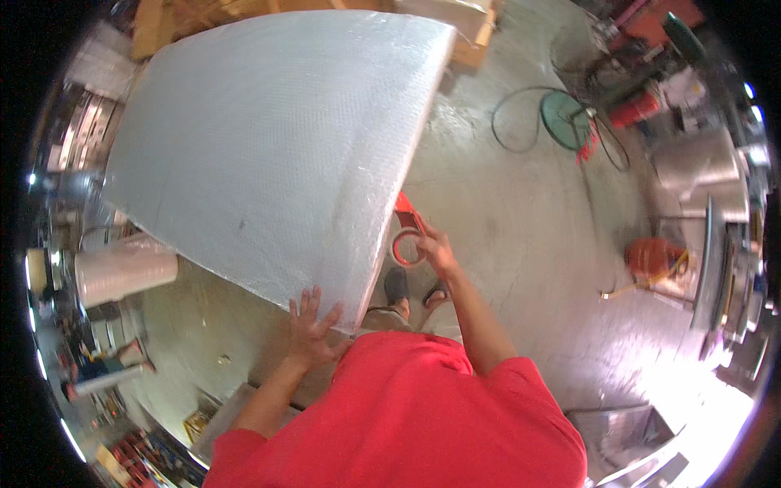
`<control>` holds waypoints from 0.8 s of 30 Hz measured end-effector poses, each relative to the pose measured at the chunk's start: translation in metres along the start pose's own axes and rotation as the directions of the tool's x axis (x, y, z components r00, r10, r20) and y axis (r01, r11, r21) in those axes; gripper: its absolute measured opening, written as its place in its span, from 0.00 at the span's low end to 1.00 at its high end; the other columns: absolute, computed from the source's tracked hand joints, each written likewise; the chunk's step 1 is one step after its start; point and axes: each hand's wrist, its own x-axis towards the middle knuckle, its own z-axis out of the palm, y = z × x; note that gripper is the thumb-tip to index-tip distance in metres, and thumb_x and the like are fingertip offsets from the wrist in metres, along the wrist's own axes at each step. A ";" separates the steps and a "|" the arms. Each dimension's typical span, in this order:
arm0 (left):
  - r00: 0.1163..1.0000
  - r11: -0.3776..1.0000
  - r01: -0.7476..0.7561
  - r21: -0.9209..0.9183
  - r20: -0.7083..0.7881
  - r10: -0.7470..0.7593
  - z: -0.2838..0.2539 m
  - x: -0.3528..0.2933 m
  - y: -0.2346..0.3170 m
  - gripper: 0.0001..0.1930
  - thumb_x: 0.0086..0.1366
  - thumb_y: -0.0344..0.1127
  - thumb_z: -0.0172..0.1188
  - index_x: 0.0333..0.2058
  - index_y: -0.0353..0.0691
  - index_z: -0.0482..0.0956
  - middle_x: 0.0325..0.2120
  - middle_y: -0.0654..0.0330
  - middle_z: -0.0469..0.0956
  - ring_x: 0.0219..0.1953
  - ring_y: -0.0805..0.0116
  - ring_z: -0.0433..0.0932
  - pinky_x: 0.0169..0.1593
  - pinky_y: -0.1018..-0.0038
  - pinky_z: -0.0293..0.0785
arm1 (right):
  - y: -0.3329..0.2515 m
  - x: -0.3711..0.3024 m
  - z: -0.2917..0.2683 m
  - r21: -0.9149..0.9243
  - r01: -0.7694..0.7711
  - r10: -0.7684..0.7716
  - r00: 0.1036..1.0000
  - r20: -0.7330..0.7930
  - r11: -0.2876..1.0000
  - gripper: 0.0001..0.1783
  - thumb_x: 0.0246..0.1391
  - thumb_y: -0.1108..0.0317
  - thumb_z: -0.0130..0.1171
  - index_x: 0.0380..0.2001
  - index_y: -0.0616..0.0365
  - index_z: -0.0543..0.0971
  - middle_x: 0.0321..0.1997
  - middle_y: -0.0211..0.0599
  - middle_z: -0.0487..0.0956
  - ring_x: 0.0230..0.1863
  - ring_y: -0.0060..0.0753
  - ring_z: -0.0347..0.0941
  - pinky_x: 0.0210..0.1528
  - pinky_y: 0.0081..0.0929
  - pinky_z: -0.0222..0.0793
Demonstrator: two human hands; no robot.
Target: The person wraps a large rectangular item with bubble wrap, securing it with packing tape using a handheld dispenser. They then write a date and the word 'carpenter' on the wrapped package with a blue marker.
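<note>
A large flat panel wrapped in bubble wrap spreads out in front of me, its near corner close to my body. My left hand lies on that near corner with its fingers spread. In my right hand is a red tape dispenser with a roll of tape, held against the panel's right edge. My right fingers wrap round it; the dispenser's front end is partly hidden by the edge.
A large roll of wrap is at the left. On the floor to the right are a green round base with a cable and an orange-red object. Wooden crating shows behind the panel. My feet stand below the panel's right edge.
</note>
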 end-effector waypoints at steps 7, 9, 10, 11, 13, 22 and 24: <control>0.993 0.992 -0.043 0.118 -0.103 0.055 0.039 -0.008 -0.016 0.40 0.57 0.68 0.61 0.66 0.57 0.70 0.72 0.42 0.49 0.73 0.35 0.47 0.68 0.32 0.34 | 0.042 -0.055 0.026 -0.078 0.012 -0.017 0.998 -0.055 0.997 0.42 0.48 0.65 0.59 0.70 0.55 0.66 0.33 0.23 0.75 0.28 0.20 0.65 0.31 0.22 0.62; 0.994 0.988 -0.070 0.134 -0.078 0.081 0.038 -0.009 -0.020 0.39 0.60 0.67 0.57 0.66 0.56 0.69 0.72 0.41 0.48 0.72 0.34 0.47 0.68 0.31 0.35 | 0.076 -0.107 0.047 -0.109 0.061 -0.062 0.998 -0.007 0.992 0.44 0.45 0.61 0.59 0.70 0.53 0.66 0.50 0.30 0.80 0.45 0.28 0.74 0.50 0.26 0.68; 0.996 0.991 -0.062 0.120 -0.053 0.068 0.037 -0.008 -0.022 0.38 0.62 0.67 0.54 0.67 0.55 0.69 0.72 0.40 0.48 0.72 0.33 0.47 0.68 0.31 0.35 | 0.094 -0.136 0.055 -0.151 0.024 -0.021 1.000 0.021 0.988 0.45 0.44 0.59 0.60 0.70 0.50 0.66 0.56 0.32 0.80 0.51 0.31 0.75 0.57 0.28 0.67; 0.996 0.992 -0.073 0.106 -0.049 0.078 0.036 -0.009 -0.023 0.38 0.63 0.67 0.52 0.67 0.54 0.68 0.72 0.40 0.48 0.72 0.32 0.47 0.67 0.31 0.36 | 0.114 -0.162 0.063 -0.302 -0.056 0.081 0.994 0.068 0.952 0.45 0.44 0.55 0.61 0.71 0.44 0.66 0.56 0.36 0.81 0.52 0.33 0.75 0.57 0.28 0.67; 0.990 0.989 -0.115 0.095 -0.066 0.121 0.035 -0.007 -0.026 0.38 0.66 0.67 0.48 0.68 0.51 0.67 0.72 0.39 0.47 0.72 0.30 0.46 0.66 0.29 0.37 | 0.151 -0.200 0.088 -0.453 0.071 -0.013 0.991 0.131 0.888 0.45 0.45 0.52 0.62 0.70 0.39 0.67 0.51 0.39 0.82 0.50 0.33 0.76 0.55 0.29 0.67; 0.963 0.935 -0.258 0.244 -0.009 0.268 0.022 0.007 -0.041 0.40 0.70 0.64 0.42 0.73 0.45 0.54 0.72 0.37 0.42 0.72 0.33 0.45 0.68 0.34 0.40 | 0.201 -0.219 0.191 0.160 0.226 -0.188 0.957 -0.221 0.961 0.45 0.47 0.66 0.65 0.71 0.47 0.66 0.38 0.29 0.79 0.37 0.21 0.71 0.44 0.24 0.71; 0.965 0.930 -0.253 0.267 -0.001 0.262 0.018 0.008 -0.039 0.40 0.71 0.63 0.41 0.73 0.43 0.52 0.73 0.37 0.41 0.72 0.34 0.45 0.69 0.39 0.39 | 0.204 -0.220 0.207 0.217 0.214 -0.163 0.960 -0.229 0.952 0.44 0.48 0.69 0.66 0.70 0.59 0.65 0.53 0.40 0.80 0.52 0.25 0.72 0.60 0.24 0.65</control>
